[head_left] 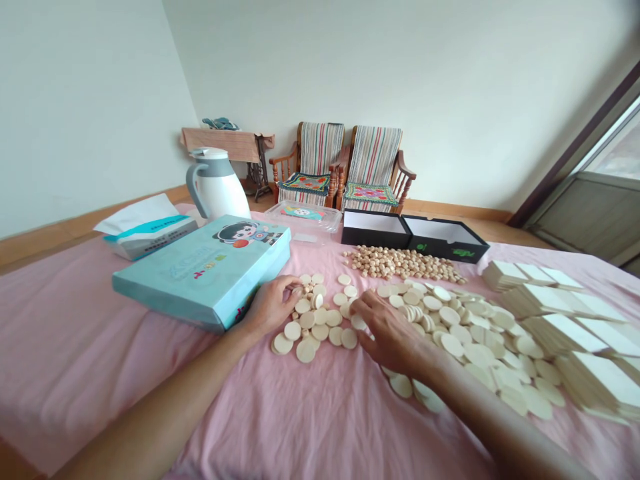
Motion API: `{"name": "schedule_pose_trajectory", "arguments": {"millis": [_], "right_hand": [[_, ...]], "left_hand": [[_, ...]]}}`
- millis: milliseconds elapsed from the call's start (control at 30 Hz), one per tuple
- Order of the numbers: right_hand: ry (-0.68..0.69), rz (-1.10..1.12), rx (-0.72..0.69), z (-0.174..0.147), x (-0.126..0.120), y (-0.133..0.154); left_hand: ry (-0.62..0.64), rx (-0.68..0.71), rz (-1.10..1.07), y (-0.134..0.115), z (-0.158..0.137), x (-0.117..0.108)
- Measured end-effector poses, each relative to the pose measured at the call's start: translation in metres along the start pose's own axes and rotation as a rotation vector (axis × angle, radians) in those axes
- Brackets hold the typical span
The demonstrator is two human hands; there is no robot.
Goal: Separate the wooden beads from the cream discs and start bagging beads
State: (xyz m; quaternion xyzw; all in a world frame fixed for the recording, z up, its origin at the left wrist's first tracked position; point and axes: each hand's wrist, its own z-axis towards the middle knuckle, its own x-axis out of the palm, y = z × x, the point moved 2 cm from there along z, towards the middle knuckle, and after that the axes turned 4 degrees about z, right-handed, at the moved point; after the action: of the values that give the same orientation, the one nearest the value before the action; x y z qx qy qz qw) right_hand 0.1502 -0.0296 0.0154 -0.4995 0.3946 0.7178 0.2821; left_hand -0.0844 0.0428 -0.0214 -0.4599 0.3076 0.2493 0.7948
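My left hand (273,305) is beside the blue box, its fingers curled at the left edge of a small group of round wooden discs (320,332). A few small wooden beads (307,289) lie among these discs near its fingertips. What the left fingers hold, if anything, is hidden. Palm down, my right hand (387,331) rests between that group and a larger pile of wooden discs (480,333). Its fingers reach over some discs and its thumb is apart; no held thing shows.
A blue box (205,267), a tissue pack (150,230) and a white-grey jug (220,183) stand left. Behind are a clear plastic container (307,219), two black boxes (377,238) and a bead heap (400,262). Stacked rectangular wooden pieces (565,320) line the right side.
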Motion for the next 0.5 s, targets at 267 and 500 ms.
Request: {"name": "schedule_pose_trajectory", "arguments": {"millis": [267, 500], "right_hand": [[-0.12, -0.194, 0.23, -0.028, -0.061, -0.055], [-0.143, -0.329, 0.339, -0.047, -0.08, -0.075]], "left_hand": [[-0.003, 0.004, 0.016, 0.0, 0.0, 0.0], [0.004, 0.001, 0.01, 0.001, 0.001, 0.0]]}}
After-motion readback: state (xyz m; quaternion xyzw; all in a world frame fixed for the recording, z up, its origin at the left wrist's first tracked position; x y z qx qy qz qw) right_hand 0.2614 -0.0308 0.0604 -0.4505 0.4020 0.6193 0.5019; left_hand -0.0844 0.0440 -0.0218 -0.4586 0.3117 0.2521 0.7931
